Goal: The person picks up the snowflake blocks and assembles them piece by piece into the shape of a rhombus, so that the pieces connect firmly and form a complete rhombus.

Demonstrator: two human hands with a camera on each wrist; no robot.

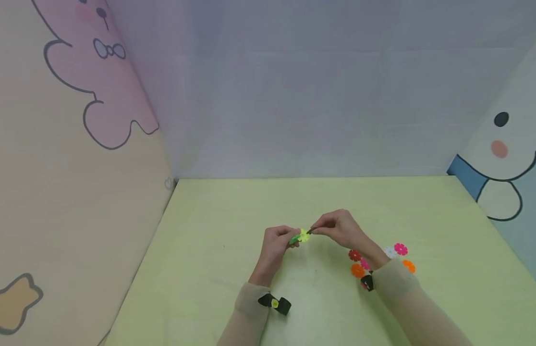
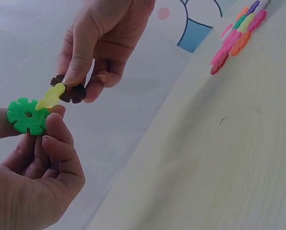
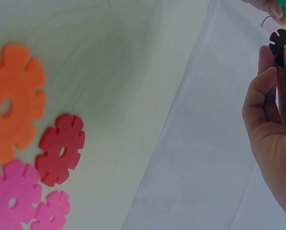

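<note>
My left hand (image 1: 274,242) pinches a green notched disc (image 2: 28,116), flower-shaped with a hole at its centre. A yellow disc (image 2: 51,97) is joined to the green one at an angle, edge to edge. From the right, my right hand (image 1: 340,228) holds a dark brown disc (image 2: 75,93) between thumb and fingers, right against the yellow disc's far edge. Both hands are above the table, fingertips close together. In the right wrist view the dark disc (image 3: 279,43) shows its notches face-on beside the yellow piece.
Several loose discs lie on the pale table (image 1: 199,269) around my right forearm: a red disc (image 1: 355,255), an orange disc (image 1: 357,270), a pink disc (image 1: 400,249) and a white disc (image 1: 390,252) among them. Walls with cartoon figures border the table.
</note>
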